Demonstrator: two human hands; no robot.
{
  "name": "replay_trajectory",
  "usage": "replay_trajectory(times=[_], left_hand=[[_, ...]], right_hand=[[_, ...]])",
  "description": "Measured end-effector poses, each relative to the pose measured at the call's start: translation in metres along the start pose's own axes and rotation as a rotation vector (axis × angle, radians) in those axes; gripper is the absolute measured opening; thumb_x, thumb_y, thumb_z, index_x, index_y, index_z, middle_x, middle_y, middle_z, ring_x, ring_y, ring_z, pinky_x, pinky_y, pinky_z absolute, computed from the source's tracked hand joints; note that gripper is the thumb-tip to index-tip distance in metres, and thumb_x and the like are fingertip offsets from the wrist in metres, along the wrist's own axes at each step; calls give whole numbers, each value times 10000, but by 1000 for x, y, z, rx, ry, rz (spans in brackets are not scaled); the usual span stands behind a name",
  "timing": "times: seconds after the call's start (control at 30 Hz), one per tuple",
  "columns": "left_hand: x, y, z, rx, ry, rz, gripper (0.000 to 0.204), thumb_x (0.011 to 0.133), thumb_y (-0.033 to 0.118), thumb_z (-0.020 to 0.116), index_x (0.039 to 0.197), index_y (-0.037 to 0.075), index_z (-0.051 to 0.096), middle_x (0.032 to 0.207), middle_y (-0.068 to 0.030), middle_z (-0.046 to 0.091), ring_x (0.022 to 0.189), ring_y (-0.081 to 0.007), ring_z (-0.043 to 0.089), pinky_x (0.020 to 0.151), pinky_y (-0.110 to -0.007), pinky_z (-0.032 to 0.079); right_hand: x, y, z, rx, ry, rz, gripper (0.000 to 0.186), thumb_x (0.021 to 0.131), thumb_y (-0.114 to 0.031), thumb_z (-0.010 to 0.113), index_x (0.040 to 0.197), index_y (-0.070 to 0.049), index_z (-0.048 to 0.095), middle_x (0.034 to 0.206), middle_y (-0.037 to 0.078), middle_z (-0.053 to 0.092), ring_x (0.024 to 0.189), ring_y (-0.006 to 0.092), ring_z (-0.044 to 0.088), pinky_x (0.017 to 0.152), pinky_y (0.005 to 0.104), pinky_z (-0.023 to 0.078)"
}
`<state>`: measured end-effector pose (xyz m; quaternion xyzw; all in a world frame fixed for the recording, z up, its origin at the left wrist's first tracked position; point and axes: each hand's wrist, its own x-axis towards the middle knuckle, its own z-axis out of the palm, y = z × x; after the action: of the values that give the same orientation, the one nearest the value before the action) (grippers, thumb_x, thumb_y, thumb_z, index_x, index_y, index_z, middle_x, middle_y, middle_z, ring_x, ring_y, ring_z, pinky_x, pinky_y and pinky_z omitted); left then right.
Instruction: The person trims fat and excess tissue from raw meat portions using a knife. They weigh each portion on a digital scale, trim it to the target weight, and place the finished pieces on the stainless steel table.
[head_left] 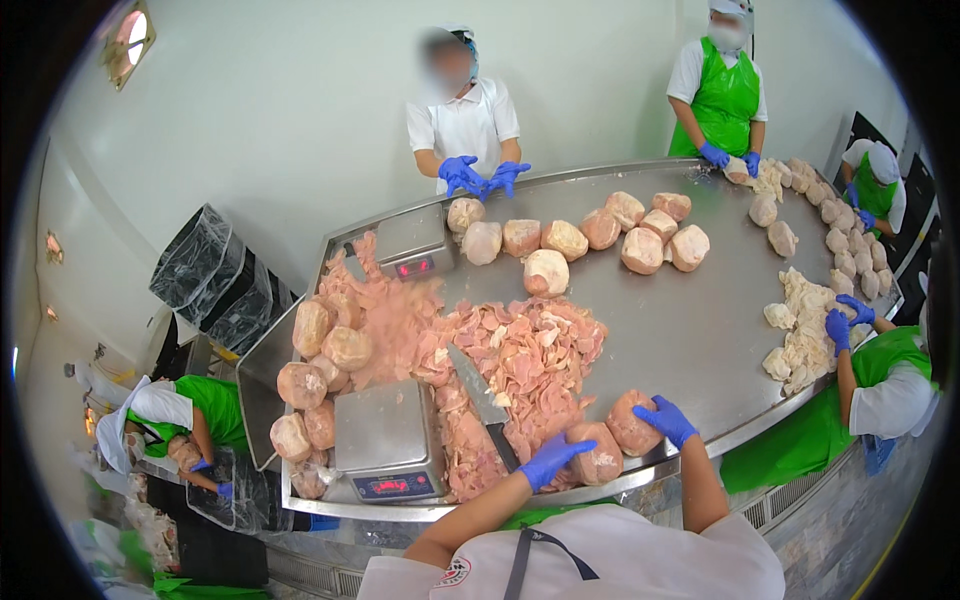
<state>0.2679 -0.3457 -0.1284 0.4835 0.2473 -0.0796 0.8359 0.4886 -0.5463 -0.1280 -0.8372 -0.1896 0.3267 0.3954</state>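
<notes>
My gloved left hand (553,462) presses its fingers against a round lump of pale pink raw meat (598,457) at the table's near edge. My gloved right hand (667,421) curves over a second meat lump (632,424), which touches the first on its right. Left of my left hand lies a large knife (474,385) with a broad blade and dark handle, on a heap of thin raw meat slices (540,350). A digital scale (388,430) with a red display stands farther left, its steel platform bare. The palms and undersides of both lumps are hidden.
The steel table (690,330) has a raised rim. Several round meat lumps (565,240) sit beyond the slices, near a second scale (410,242). Others are stacked at left (310,385). A co-worker opposite holds out gloved hands (485,178); another handles pale pieces (800,330) at right.
</notes>
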Motion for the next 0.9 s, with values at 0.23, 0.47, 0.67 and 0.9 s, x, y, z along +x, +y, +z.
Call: replay_trajectory(times=[0.23, 0.47, 0.67, 0.9], left_hand=[[-5, -16, 8, 59, 195, 42, 803, 766, 235, 853, 1424, 86, 417, 1294, -118, 559, 1204, -262, 560, 997, -411, 508], [-34, -5, -41, -510, -89, 67, 600, 900, 214, 710, 1426, 77, 455, 1323, -138, 587, 1210, -276, 591, 1035, -440, 502], [-116, 75, -114, -568, 195, 446, 596, 939, 317, 637, 1435, 49, 443, 1366, -160, 561, 1247, -319, 563, 1086, -465, 452], [-222, 122, -242, -61, 736, 854, 605, 930, 197, 676, 1454, 32, 424, 1395, -108, 505, 1272, -219, 498, 1091, -357, 402]], right_hand=[[-29, -6, 6, 330, -39, 78, 782, 775, -442, 833, 1292, 43, 504, 1194, 184, 621, 1108, 261, 611, 964, 387, 505], [-46, -12, 48, 745, 3, -1, 678, 820, -299, 807, 1320, 23, 482, 1223, 147, 607, 1126, 246, 597, 982, 391, 507], [-32, -15, 99, 757, 333, -30, 638, 863, -322, 762, 1332, 19, 496, 1243, 139, 610, 1111, 236, 606, 977, 364, 495], [-24, -43, 137, 608, 545, 37, 631, 900, -417, 709, 1321, 19, 534, 1239, 146, 627, 1111, 241, 605, 973, 366, 485]])
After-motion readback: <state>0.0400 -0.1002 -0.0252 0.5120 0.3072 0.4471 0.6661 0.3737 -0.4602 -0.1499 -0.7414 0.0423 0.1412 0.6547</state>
